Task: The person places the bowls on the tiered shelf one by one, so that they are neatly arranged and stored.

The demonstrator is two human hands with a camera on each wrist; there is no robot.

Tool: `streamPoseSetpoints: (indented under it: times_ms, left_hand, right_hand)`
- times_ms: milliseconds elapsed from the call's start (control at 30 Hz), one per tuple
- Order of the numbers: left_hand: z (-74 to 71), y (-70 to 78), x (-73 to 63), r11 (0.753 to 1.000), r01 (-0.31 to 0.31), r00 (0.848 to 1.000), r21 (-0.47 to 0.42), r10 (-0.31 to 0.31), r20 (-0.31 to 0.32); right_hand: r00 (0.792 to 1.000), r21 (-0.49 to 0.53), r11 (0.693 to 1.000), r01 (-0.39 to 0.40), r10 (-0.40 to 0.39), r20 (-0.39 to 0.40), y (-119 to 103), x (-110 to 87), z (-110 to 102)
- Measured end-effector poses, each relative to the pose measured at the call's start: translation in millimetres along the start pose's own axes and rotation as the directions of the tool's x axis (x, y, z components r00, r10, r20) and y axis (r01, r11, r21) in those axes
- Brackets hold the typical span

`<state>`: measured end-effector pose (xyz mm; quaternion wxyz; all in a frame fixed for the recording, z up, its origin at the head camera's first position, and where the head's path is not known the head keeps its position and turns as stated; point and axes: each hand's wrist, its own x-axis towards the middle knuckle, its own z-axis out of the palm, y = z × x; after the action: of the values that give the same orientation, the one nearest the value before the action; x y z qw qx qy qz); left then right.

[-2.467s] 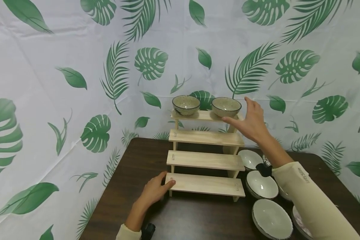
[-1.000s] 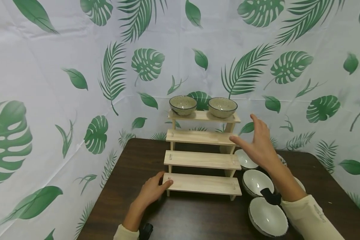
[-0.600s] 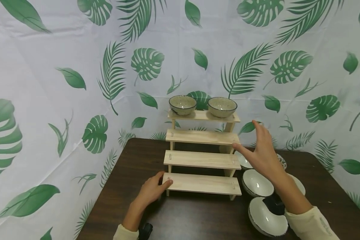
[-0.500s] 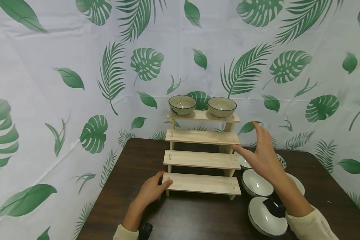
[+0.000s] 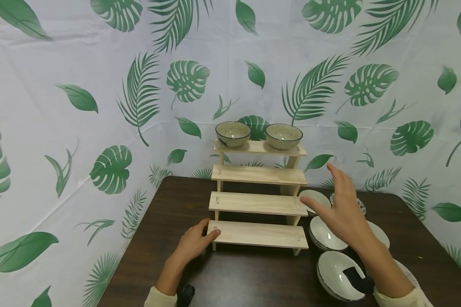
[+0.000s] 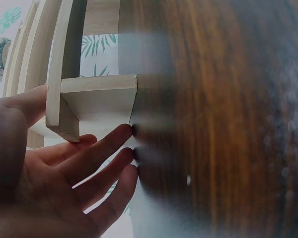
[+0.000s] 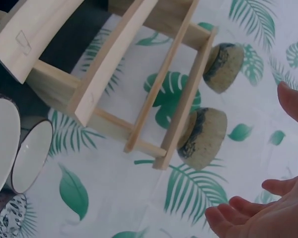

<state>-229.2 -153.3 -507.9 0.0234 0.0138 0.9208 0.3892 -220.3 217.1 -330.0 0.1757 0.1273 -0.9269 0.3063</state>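
A four-tier wooden display stand is set on the dark table. My left hand grips the left end of its lowest shelf; in the left wrist view the thumb lies over the plank and the index fingertip under it, the other fingertips down at the tabletop. Two speckled, dark-rimmed bowls, one on the left and one on the right, sit side by side on the top shelf. Right of the stand, my right hand hovers with thumb and fingers spread, holding nothing, above several white-glazed bowls.
Near the stand's right side are a front bowl, a middle bowl and a back bowl. Behind my right forearm are another bowl and a patterned dish. A leaf-print cloth hangs behind the table.
My right hand has come away from the right-hand top bowl, moving down and to the right over the bowls on the table. My left hand stays at the lowest shelf.
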Motion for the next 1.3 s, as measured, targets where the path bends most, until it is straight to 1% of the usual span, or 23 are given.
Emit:
streamPoseSetpoints:
  times_ms: [100,167,700,1100,1300]
  left_hand:
    - [0.2,0.0,0.3,1.000,-0.001,1.000,0.006,0.001,-0.004]
    - [0.9,-0.2,0.3,1.000,-0.001,1.000,0.008,0.001,-0.005]
    - [-0.4,0.6,-1.5,1.000,-0.004,1.000,0.006,0.004,-0.003]
    - [-0.3,0.4,-1.5,1.000,0.000,1.000,0.008,0.000,0.004]
    - [0.0,0.1,-1.3,1.000,-0.003,1.000,0.008,0.003,0.004]
  right_hand:
    - [1.000,-0.009,1.000,0.021,-0.021,0.000,0,-6.0,-1]
    - [1.000,-0.007,1.000,0.021,-0.021,0.008,-1,-10.5,-2]
    - [0.997,-0.027,0.999,-0.019,0.020,0.068,0,-40.3,-5]
    - [0.997,-0.069,0.997,-0.023,0.028,0.078,5,-57.2,0]
    - [0.998,-0.054,0.998,0.009,-0.006,0.060,10,-66.1,3]
